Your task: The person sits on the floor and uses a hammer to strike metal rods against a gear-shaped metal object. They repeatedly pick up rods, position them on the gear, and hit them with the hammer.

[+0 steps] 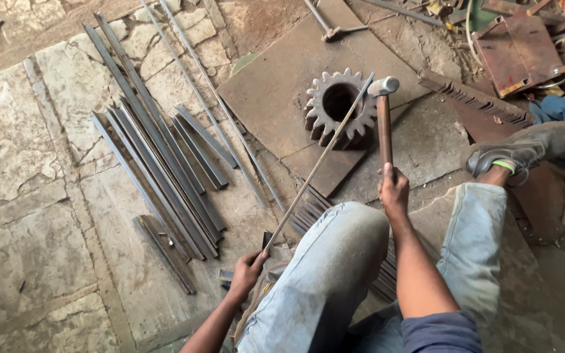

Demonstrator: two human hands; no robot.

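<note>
Seated person's left hand gripped a thin rod laid across a big gear; right hand clenched a hammer above it, the rod apparently not yet flattened

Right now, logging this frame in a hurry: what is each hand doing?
Left hand: closed around the near end of a thin metal rod.
Right hand: closed on the wooden handle of a hammer, whose head is near the gear.
</note>
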